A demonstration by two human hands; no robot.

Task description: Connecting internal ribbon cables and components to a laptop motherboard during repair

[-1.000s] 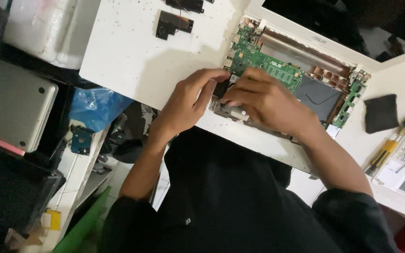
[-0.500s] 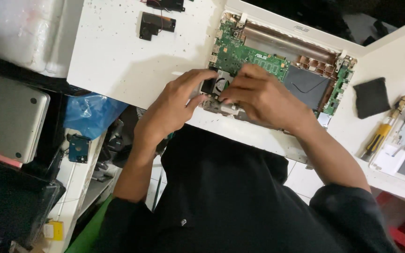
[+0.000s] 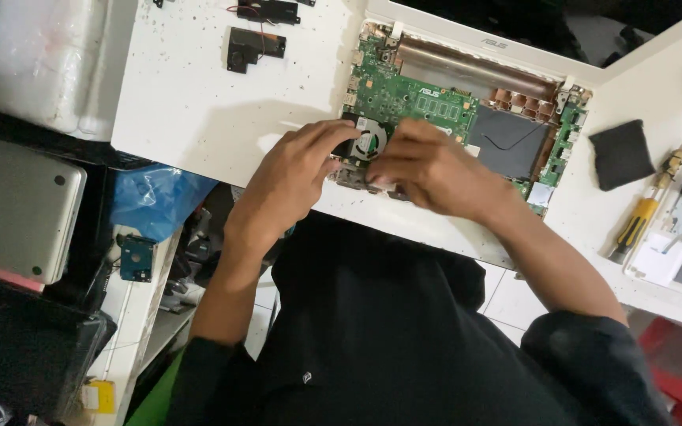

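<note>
Green circuit board (image 3: pixel 404 99) sits exposed inside the opened white laptop shell (image 3: pixel 436 229) on the white tabletop (image 3: pixel 199 102), and both hands crowd the small round black cooling fan (image 3: pixel 370 142) at its near edge. Left hand (image 3: pixel 294 177) pinches the fan's left side with its fingers, probably to steady it; right hand (image 3: pixel 428 170) is curled over the other side, can't tell what it grips. Yellow-handled screwdriver (image 3: pixel 637 225) lies well off to the right.

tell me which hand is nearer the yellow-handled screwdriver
Right. The right hand rests on the opened laptop, between the left hand and the yellow-handled screwdriver; neither hand touches the screwdriver.
</note>
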